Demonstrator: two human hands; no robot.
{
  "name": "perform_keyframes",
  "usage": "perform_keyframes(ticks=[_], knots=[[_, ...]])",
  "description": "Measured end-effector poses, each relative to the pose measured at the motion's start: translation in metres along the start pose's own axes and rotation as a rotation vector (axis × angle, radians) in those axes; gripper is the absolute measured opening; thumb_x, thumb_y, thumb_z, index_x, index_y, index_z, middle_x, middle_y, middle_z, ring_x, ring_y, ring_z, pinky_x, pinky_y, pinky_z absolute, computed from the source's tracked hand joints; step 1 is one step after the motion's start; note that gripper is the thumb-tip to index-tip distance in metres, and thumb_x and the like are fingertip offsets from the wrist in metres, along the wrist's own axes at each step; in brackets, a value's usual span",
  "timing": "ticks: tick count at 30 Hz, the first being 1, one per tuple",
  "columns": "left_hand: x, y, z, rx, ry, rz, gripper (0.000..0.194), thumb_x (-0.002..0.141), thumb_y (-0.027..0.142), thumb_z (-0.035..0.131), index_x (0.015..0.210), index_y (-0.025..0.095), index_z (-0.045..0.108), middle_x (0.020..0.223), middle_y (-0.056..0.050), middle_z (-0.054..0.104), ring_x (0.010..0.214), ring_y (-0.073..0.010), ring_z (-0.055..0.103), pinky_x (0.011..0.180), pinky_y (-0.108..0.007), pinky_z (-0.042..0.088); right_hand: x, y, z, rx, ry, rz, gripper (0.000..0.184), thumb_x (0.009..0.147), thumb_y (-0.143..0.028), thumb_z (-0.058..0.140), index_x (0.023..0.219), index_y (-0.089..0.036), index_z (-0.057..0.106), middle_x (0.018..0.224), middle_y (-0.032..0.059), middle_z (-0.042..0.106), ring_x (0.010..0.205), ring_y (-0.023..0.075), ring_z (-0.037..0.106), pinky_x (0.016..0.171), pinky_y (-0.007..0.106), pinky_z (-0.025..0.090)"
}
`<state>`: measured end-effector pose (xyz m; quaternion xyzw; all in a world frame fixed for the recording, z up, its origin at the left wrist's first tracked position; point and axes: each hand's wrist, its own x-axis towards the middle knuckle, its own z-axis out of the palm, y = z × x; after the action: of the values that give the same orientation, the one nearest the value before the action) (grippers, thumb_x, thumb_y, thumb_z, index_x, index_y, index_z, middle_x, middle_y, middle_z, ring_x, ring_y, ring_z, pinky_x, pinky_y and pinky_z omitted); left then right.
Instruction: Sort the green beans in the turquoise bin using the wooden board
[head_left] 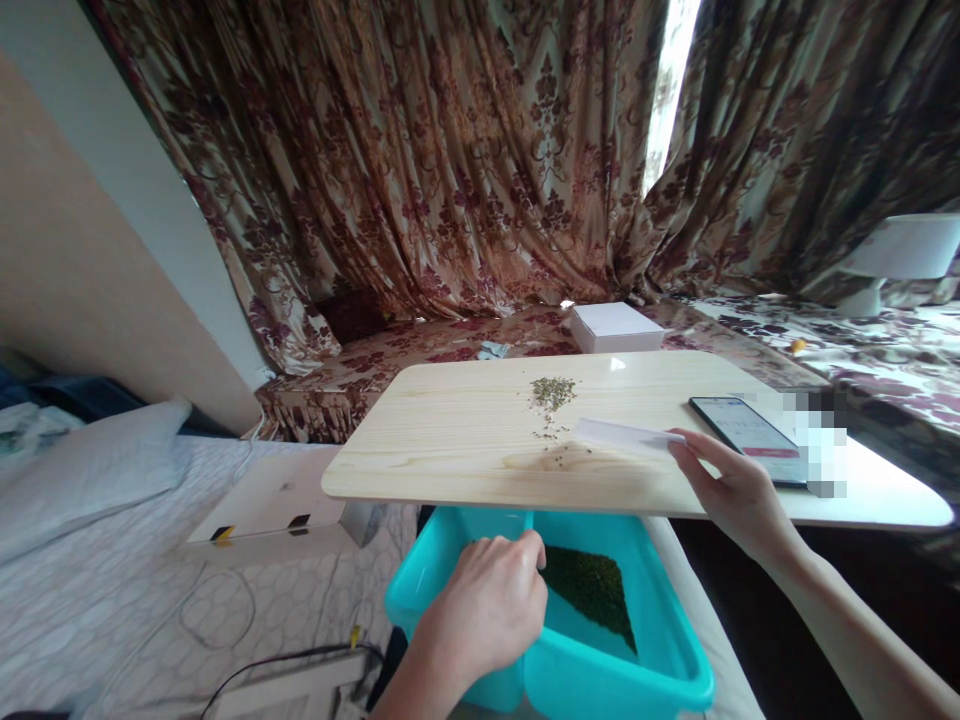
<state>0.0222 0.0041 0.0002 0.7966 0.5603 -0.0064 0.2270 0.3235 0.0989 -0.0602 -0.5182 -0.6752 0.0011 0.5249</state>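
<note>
My right hand (pixel 727 485) pinches one end of a thin, whitish translucent strip (pixel 626 434), held tilted just over the light wooden tabletop (pixel 450 430). Left of the strip's far end, small greenish-brown seeds (pixel 553 392) lie in a loose pile, with a few scattered nearer the front edge. Below that edge is a turquoise two-part plastic bin (pixel 675 620). Its right compartment holds a heap of dark green grains (pixel 592 585). Closed over the bin's middle divider is my left hand (pixel 495 595); its fingertips are mostly hidden.
A phone (pixel 750 440) with a lit screen lies on the table's right side. Behind the table stands a white box (pixel 616 328). To the left, another white box (pixel 277 500) and cables rest on a bed (pixel 97 580). Patterned curtains (pixel 450 150) hang at the back.
</note>
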Motion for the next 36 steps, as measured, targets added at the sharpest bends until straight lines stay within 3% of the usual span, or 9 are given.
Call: perform_keyframes(ticks=[7,23,36], knots=[[0.001,0.000,0.000,-0.001,-0.003,-0.007,0.035,0.097,0.018,0.036,0.118,0.022,0.064,0.107,-0.010,0.072,0.107,-0.0297,0.065,0.094,-0.038,0.046,-0.017,-0.013,-0.002,0.035,-0.037,-0.008,0.035,0.093,-0.054,0.058,0.093,-0.025,0.078,0.090,0.0056,0.084,0.076,0.0242,0.080,0.068,0.030,0.065],[0.001,-0.002,-0.001,0.003,0.009,-0.021,0.036,0.096,0.018,0.036,0.116,0.022,0.065,0.107,-0.010,0.073,0.107,-0.0303,0.065,0.092,-0.037,0.046,-0.014,-0.022,0.004,0.097,-0.065,-0.037,0.025,0.093,-0.041,0.059,0.095,-0.024,0.077,0.092,0.0057,0.085,0.078,0.0227,0.080,0.070,0.027,0.063],[-0.001,-0.014,-0.002,-0.012,0.029,-0.068,0.036,0.095,0.018,0.036,0.115,0.022,0.065,0.106,-0.009,0.073,0.106,-0.0293,0.065,0.089,-0.036,0.045,-0.005,-0.030,0.022,0.083,-0.101,-0.007,0.033,0.096,-0.045,0.054,0.096,-0.022,0.077,0.092,0.0068,0.084,0.082,0.0241,0.080,0.074,0.030,0.064]])
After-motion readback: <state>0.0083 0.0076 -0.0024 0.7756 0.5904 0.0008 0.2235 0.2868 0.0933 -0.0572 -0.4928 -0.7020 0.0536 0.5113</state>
